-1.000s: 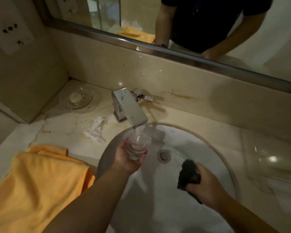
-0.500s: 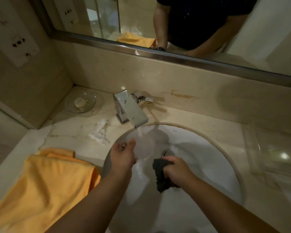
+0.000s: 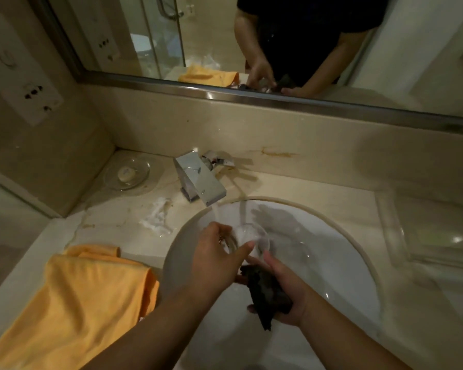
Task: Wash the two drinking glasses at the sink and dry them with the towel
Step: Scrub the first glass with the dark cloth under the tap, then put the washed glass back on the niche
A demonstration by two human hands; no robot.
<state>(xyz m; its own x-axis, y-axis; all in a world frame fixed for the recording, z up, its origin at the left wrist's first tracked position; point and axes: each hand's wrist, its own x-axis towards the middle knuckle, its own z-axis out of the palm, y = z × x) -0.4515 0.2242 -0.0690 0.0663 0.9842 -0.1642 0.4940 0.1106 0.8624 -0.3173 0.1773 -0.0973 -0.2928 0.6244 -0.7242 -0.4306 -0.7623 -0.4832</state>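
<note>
Clear glass tumbler, glossy chrome tap, soft orange cloth towel, veined polished marble counter.

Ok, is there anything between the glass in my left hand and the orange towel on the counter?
Nothing visible does. The left hand holds the glass over the sink, and only sink rim and countertop lie between it and the towel; the crumpled tissue sits farther back, beside the faucet.
</note>
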